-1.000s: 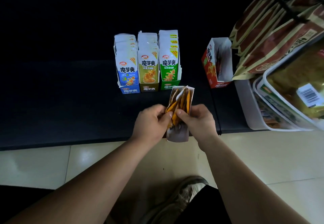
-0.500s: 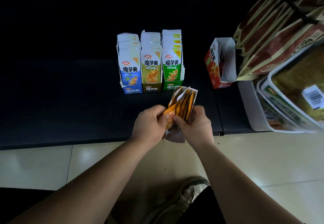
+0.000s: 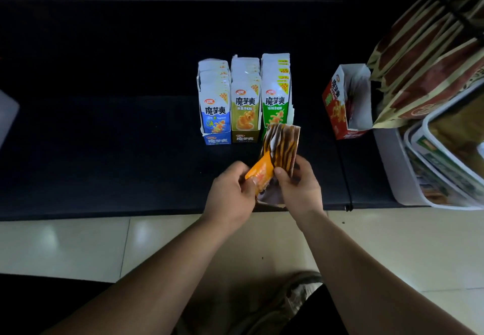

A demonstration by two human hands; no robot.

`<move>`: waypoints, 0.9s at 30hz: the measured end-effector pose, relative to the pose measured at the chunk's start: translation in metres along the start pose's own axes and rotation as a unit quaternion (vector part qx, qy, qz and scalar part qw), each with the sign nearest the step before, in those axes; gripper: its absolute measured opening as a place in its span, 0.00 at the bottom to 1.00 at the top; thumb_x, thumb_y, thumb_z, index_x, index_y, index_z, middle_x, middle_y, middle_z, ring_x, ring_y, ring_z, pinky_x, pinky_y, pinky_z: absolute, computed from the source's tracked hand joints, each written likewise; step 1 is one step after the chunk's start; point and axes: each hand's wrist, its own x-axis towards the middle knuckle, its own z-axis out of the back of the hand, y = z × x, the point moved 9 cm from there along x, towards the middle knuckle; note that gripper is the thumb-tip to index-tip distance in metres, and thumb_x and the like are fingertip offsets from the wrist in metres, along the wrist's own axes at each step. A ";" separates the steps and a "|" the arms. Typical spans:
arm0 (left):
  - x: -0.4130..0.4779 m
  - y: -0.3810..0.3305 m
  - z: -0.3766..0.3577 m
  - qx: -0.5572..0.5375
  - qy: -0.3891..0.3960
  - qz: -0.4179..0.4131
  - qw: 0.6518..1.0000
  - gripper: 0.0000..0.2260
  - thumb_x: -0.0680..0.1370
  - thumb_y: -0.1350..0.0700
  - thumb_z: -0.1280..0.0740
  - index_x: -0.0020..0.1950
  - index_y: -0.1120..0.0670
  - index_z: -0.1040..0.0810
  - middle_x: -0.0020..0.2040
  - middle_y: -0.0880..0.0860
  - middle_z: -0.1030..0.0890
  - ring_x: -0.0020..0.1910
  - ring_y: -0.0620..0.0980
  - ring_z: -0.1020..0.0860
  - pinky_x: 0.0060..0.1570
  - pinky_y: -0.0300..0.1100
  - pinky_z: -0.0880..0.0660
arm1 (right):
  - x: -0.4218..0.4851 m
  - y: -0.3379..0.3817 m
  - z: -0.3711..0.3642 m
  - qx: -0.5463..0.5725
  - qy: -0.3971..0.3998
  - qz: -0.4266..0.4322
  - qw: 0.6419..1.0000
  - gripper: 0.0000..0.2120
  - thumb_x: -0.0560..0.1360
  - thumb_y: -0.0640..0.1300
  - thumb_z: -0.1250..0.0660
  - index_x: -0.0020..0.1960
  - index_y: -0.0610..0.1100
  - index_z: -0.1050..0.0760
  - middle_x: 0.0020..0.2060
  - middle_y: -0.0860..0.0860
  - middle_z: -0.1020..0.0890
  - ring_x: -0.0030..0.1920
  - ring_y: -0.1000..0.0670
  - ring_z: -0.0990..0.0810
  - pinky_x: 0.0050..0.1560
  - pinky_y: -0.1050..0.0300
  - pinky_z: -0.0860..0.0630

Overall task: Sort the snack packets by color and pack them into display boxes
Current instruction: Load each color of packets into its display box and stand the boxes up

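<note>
魔芋爽 reads on the blue packets [image 3: 215, 110], olive packets [image 3: 245, 109] and green packets [image 3: 275, 106], each tagged 20%.

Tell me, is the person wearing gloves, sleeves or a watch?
No. The left hand and right hand are bare: no gloves, rings or watch show. The left forearm and right forearm are bare too, with no sleeve in view.

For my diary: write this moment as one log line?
left hand: pinches orange packet | right hand: holds display box of orange packets | three filled boxes: standing behind
</note>
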 end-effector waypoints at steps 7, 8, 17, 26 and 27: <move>0.005 0.001 0.032 -0.086 -0.055 0.022 0.995 0.03 0.83 0.51 0.38 0.50 0.46 0.27 0.45 0.51 0.17 0.44 0.52 0.16 0.42 0.58 0.16 | -0.024 0.018 0.032 -0.038 -0.089 -0.010 0.995 0.13 0.77 0.54 0.26 0.52 0.47 0.25 0.45 0.53 0.18 0.47 0.51 0.17 0.42 0.56 0.23; 0.002 0.005 0.031 -0.102 -0.055 0.046 0.992 0.03 0.84 0.53 0.38 0.50 0.47 0.27 0.47 0.53 0.17 0.44 0.52 0.16 0.42 0.55 0.15 | -0.029 0.018 0.032 -0.038 -0.072 -0.026 0.996 0.15 0.77 0.57 0.27 0.50 0.47 0.24 0.44 0.51 0.17 0.45 0.49 0.17 0.40 0.55 0.23; -0.023 0.026 -0.003 -0.200 0.017 0.197 0.960 0.05 0.85 0.54 0.35 0.51 0.51 0.22 0.44 0.55 0.14 0.40 0.53 0.13 0.41 0.51 0.16 | -0.060 0.034 0.035 0.078 0.064 -0.044 0.994 0.04 0.78 0.44 0.26 0.52 0.45 0.16 0.44 0.48 0.12 0.46 0.44 0.12 0.45 0.45 0.16; -0.017 0.004 -0.011 0.134 0.067 0.046 0.988 0.05 0.81 0.53 0.33 0.55 0.49 0.20 0.50 0.47 0.17 0.49 0.47 0.19 0.50 0.49 0.19 | -0.040 0.091 0.060 -0.060 0.064 0.138 0.987 0.05 0.79 0.43 0.27 0.45 0.48 0.21 0.36 0.52 0.17 0.34 0.50 0.22 0.37 0.50 0.24; -0.013 0.002 -0.008 0.119 0.046 0.046 0.991 0.06 0.82 0.54 0.34 0.57 0.49 0.20 0.51 0.47 0.17 0.50 0.47 0.19 0.50 0.48 0.20 | -0.039 0.088 0.057 -0.079 0.076 0.141 0.984 0.05 0.78 0.44 0.27 0.44 0.49 0.20 0.35 0.52 0.18 0.33 0.53 0.24 0.35 0.52 0.25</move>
